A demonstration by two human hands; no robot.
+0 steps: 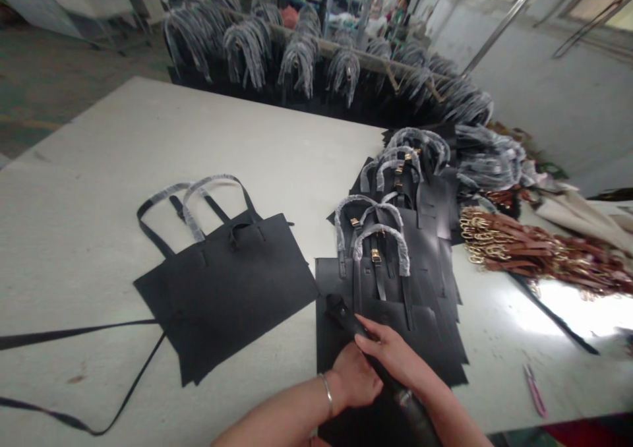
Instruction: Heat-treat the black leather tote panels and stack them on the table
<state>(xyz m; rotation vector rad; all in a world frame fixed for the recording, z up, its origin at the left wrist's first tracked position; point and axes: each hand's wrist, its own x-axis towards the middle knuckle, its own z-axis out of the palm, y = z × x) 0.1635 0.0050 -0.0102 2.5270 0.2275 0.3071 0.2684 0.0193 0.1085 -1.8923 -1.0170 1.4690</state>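
Observation:
A black strap (346, 316) with a rounded end runs diagonally over the lower bag panels. My right hand (395, 353) is closed around its middle, thumb on top. Close beside it, my left hand (357, 374), with a silver bangle at the wrist, is curled against the same strap; its fingertips are hidden. Beneath both hands lies an overlapping stack of flat black bag panels (336, 345), with plastic-wrapped handles (382, 233) and gold clasps (376, 256). To the left, a black bag piece (242, 295) lies flat with two partly wrapped handles and a long thin strap (79, 330).
Brown straps with gold hooks (524, 242) are heaped on the right of the pale table (277, 134). Pink-handled nippers (535, 391) lie near the front edge. Behind the table, many wrapped handles (247, 48) hang along a rail. People (399, 13) are in the background.

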